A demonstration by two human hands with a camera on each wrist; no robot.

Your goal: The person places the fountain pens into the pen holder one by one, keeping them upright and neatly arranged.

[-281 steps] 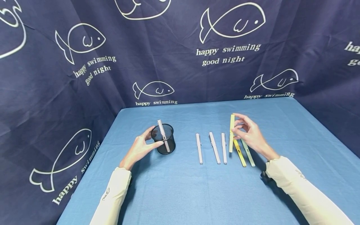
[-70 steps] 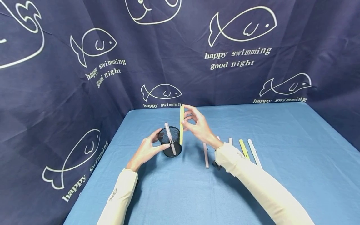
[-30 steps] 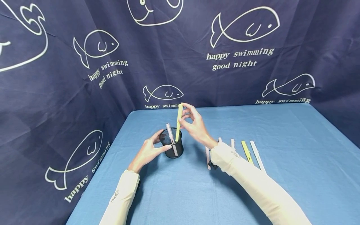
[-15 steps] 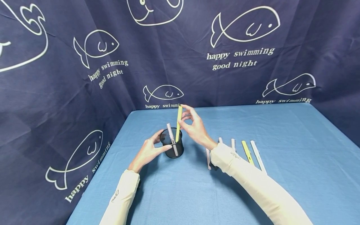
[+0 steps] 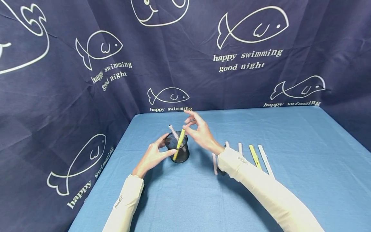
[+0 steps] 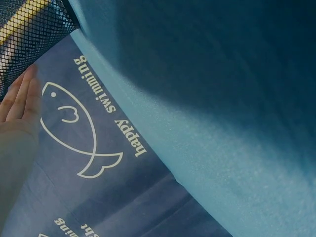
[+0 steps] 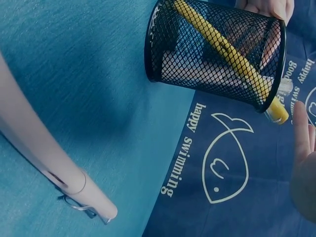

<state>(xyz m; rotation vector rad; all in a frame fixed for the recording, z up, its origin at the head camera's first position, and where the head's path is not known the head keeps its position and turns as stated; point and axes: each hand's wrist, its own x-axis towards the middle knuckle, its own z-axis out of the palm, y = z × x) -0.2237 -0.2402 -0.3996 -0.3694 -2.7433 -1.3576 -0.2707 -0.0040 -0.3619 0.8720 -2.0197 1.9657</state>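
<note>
My left hand (image 5: 152, 157) grips the black mesh pen holder (image 5: 183, 157) from its left side, thumb at the front and fingers behind. Inside it a yellow pen (image 5: 179, 140) leans with its top to the right, and a pale pink pen (image 5: 173, 131) leans the other way. My right hand (image 5: 200, 132) hovers at the holder's upper right, thumb and forefinger spread apart, thumb tip just over the yellow pen's top. In the right wrist view, the yellow pen's end (image 7: 279, 112) sticks out past the rim, with a fingertip close beside it.
Right of the holder, several pens lie on the blue cloth: pale pink ones (image 5: 214, 164) partly hidden by the right sleeve (image 5: 252, 177), another yellow pen (image 5: 255, 157) and a whitish pen (image 5: 265, 161). A dark blue fish-print curtain (image 5: 197, 77) stands behind the table.
Over the last second the yellow pen has gone down into the holder and out of my right hand's pinch. The pink pen inside has tipped leftward. My left hand keeps its grip.
</note>
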